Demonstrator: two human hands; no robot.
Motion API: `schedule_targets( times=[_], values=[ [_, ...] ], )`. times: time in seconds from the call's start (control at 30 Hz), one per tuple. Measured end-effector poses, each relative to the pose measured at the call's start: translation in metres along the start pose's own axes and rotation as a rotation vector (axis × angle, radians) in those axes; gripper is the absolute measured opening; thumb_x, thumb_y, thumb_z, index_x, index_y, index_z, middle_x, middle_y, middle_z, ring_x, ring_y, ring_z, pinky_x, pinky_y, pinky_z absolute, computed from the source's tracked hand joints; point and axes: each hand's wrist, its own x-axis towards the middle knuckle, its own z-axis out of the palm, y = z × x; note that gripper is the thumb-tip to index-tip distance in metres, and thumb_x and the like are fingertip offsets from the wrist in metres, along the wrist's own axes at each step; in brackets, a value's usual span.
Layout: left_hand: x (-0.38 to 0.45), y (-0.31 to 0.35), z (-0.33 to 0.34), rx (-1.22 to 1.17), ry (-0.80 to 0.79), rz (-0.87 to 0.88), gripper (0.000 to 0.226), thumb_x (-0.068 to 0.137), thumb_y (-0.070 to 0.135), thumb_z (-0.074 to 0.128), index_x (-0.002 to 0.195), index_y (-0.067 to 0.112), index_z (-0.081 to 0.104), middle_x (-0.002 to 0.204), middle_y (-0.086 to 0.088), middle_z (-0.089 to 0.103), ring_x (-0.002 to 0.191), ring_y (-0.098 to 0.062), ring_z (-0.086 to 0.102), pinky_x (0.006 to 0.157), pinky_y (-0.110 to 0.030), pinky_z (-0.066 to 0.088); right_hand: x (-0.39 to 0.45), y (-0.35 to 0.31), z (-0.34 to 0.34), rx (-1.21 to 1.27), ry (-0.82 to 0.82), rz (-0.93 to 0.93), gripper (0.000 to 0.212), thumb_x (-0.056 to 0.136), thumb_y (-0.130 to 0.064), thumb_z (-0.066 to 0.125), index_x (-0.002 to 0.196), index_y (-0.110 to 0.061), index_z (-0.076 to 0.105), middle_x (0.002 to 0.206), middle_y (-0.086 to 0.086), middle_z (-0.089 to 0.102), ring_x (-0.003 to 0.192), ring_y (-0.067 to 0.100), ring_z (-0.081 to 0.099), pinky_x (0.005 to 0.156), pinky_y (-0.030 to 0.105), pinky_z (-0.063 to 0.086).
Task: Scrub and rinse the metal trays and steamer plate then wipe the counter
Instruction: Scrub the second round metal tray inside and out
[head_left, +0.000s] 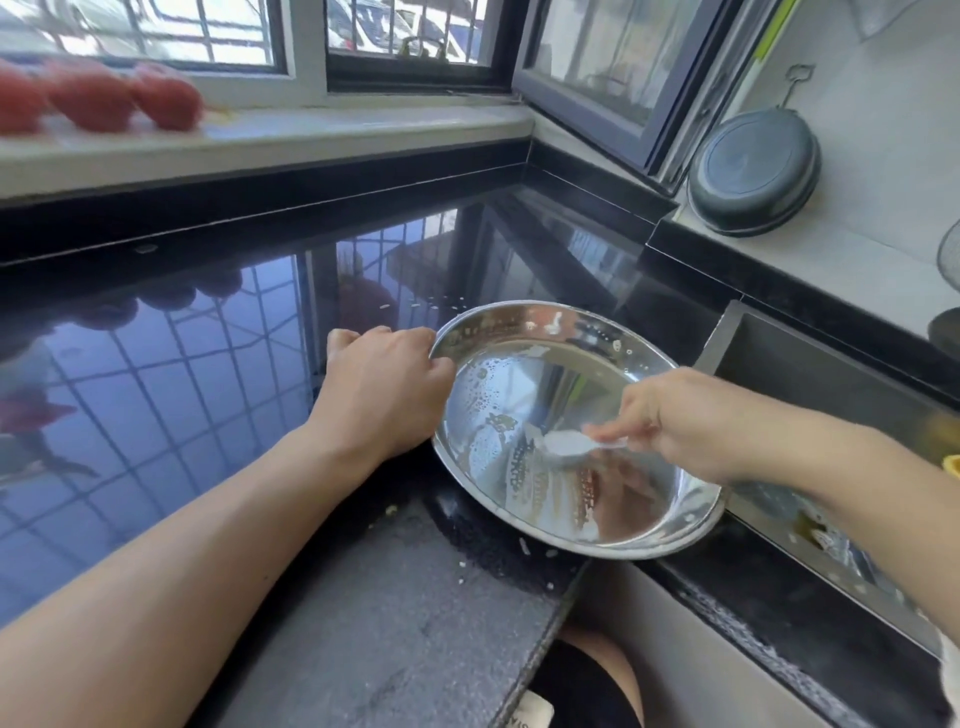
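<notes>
A round metal tray (550, 332) lies on the black counter (208, 395), its near edge jutting past the counter corner. Rice grains and smears stick to its inside. My left hand (384, 384) grips the tray's left rim. My right hand (670, 421) reaches in from the right and holds a small white plastic spoon (569, 442), its bowl pressed against the tray's bottom among the stuck rice.
A steel sink (810, 395) sits right of the tray, with something metal and yellowish scraps in it. A dark round pan (753, 171) leans on the tiled wall at right. Red tomatoes (98, 98) line the windowsill. Loose rice grains (524, 545) dot the counter near the tray.
</notes>
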Motion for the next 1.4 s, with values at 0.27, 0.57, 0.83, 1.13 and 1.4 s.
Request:
schedule_targets(
  times=[0.27, 0.57, 0.83, 1.13, 1.4],
  values=[
    [0.000, -0.001, 0.000, 0.000, -0.021, 0.012, 0.035, 0.086, 0.032, 0.028, 0.074, 0.015, 0.057, 0.064, 0.000, 0.057, 0.077, -0.023, 0.053, 0.091, -0.042, 0.028, 0.002, -0.019, 0.001, -0.081, -0.038, 0.041, 0.043, 0.102, -0.027, 0.051, 0.133, -0.056, 0.055, 0.106, -0.021, 0.059, 0.110, 0.013, 0.057, 0.100, 0.032, 0.046],
    [0.000, -0.001, 0.004, -0.009, -0.023, 0.005, 0.032, 0.090, 0.029, 0.029, 0.076, 0.015, 0.053, 0.066, -0.001, 0.057, 0.080, -0.025, 0.053, 0.097, -0.046, 0.031, -0.005, -0.027, -0.003, -0.180, 0.017, 0.200, 0.045, 0.102, -0.023, 0.042, 0.142, -0.038, 0.056, 0.125, 0.001, 0.063, 0.114, 0.030, 0.060, 0.091, 0.039, 0.051],
    [-0.001, 0.000, 0.002, 0.013, -0.031, 0.005, 0.031, 0.083, 0.030, 0.023, 0.073, 0.014, 0.049, 0.065, -0.001, 0.056, 0.079, -0.025, 0.051, 0.096, -0.045, 0.030, 0.011, -0.049, -0.003, -0.244, 0.015, 0.135, 0.038, 0.103, -0.025, 0.041, 0.134, -0.030, 0.061, 0.114, 0.005, 0.064, 0.101, 0.028, 0.060, 0.087, 0.039, 0.051],
    [-0.001, 0.000, 0.001, 0.024, -0.033, 0.018, 0.033, 0.080, 0.031, 0.024, 0.073, 0.013, 0.052, 0.065, -0.001, 0.056, 0.078, -0.025, 0.052, 0.094, -0.043, 0.030, 0.029, -0.038, -0.010, -0.269, 0.024, 0.248, 0.044, 0.094, -0.015, 0.042, 0.132, -0.026, 0.062, 0.129, 0.012, 0.061, 0.116, 0.036, 0.057, 0.095, 0.044, 0.051],
    [-0.001, -0.001, 0.001, 0.018, -0.032, 0.024, 0.033, 0.079, 0.032, 0.025, 0.072, 0.013, 0.051, 0.063, -0.001, 0.054, 0.076, -0.022, 0.050, 0.093, -0.042, 0.031, 0.046, -0.039, -0.010, -0.278, 0.096, 0.256, 0.041, 0.091, -0.018, 0.045, 0.127, -0.021, 0.064, 0.119, 0.015, 0.064, 0.106, 0.039, 0.063, 0.087, 0.038, 0.051]
  ],
)
